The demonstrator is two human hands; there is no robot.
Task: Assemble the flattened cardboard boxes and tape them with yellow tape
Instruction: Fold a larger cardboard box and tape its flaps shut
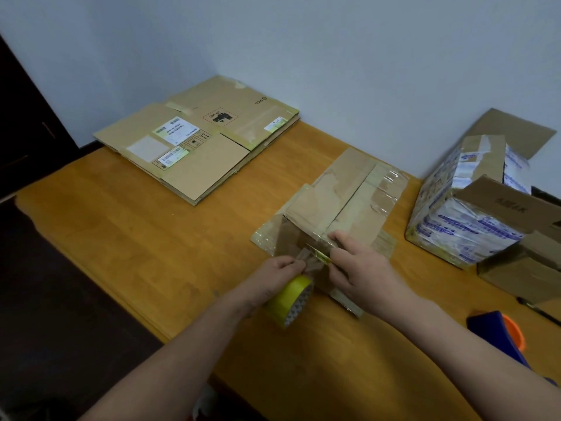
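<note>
A small brown cardboard box point(343, 199) stands on the wooden table point(151, 244), its top flaps folded shut and covered with old clear tape. A roll of yellow tape point(290, 300) hangs at the box's near side. My left hand point(277, 273) pinches the pulled-out strip of tape just above the roll. My right hand point(361, 265) presses the strip's end with its fingertips onto the box's near top edge. The stretch of tape between the hands is short and partly hidden by my fingers.
A stack of flattened cardboard boxes point(197, 138) lies at the far left by the wall. Assembled boxes with blue print point(467, 208) crowd the right side. A blue and orange tape dispenser point(501, 335) and a black pen point(537, 311) lie at the near right.
</note>
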